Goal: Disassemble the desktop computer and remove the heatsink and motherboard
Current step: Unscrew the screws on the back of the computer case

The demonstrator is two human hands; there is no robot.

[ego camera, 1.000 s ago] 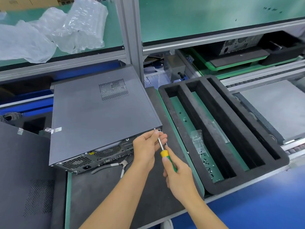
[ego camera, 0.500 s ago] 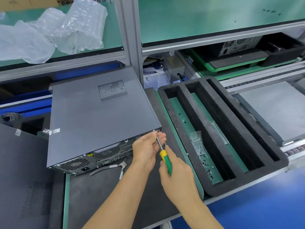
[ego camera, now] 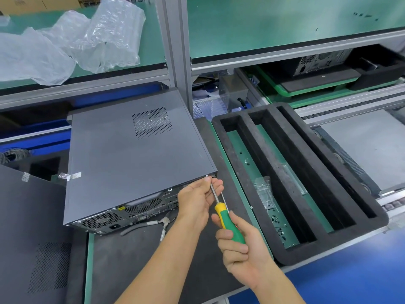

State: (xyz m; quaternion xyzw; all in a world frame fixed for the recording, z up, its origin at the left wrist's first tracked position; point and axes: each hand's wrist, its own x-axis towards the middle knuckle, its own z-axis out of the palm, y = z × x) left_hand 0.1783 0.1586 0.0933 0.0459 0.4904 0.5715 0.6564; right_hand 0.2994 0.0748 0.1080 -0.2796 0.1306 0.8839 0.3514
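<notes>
A grey desktop computer case (ego camera: 131, 159) lies flat on a dark mat, its rear panel with vents and ports facing me. My right hand (ego camera: 243, 249) grips the green and yellow handle of a screwdriver (ego camera: 228, 222). Its metal shaft runs up to a screw at the case's near right top corner (ego camera: 207, 176). My left hand (ego camera: 197, 200) pinches the shaft just below the tip, beside the rear panel. The side cover is on, so heatsink and motherboard are hidden.
Pliers (ego camera: 162, 224) lie on the mat under the case's rear edge. A black foam tray (ego camera: 306, 189) with slots, small screws and a plastic bag sits at the right. Another dark panel (ego camera: 28, 238) lies left. Bubble wrap (ego camera: 87, 40) rests on the upper shelf.
My right hand has slid down and back a little with the screwdriver handle. The tip stays at the case's corner screw, and my left hand keeps steadying the shaft.
</notes>
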